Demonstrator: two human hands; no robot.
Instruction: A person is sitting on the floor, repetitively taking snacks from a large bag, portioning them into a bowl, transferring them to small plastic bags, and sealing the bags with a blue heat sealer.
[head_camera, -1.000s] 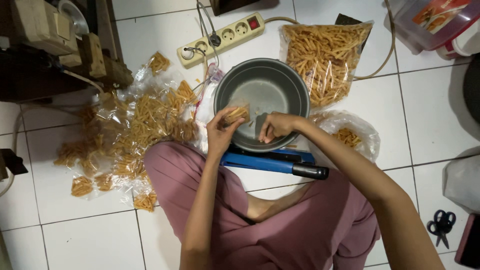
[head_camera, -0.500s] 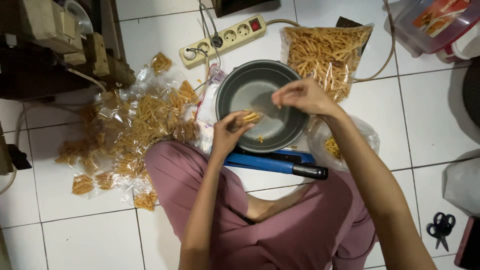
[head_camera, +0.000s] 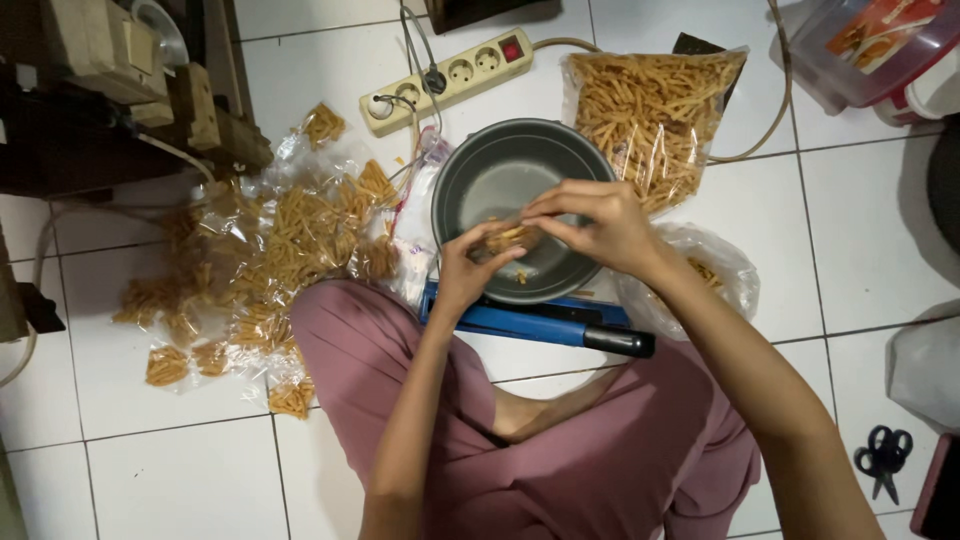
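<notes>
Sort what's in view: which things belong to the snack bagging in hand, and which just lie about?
In use: left hand, right hand, small snack bag, grey bowl, big snack bag, filled packets, blue sealer.
Lying about: power strip, scissors, lidded tub.

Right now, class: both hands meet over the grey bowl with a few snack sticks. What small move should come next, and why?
Probably slide the sticks into the small clear bag in the left hand: the right hand pinches them right at it, above the bowl that would catch spills.
</notes>
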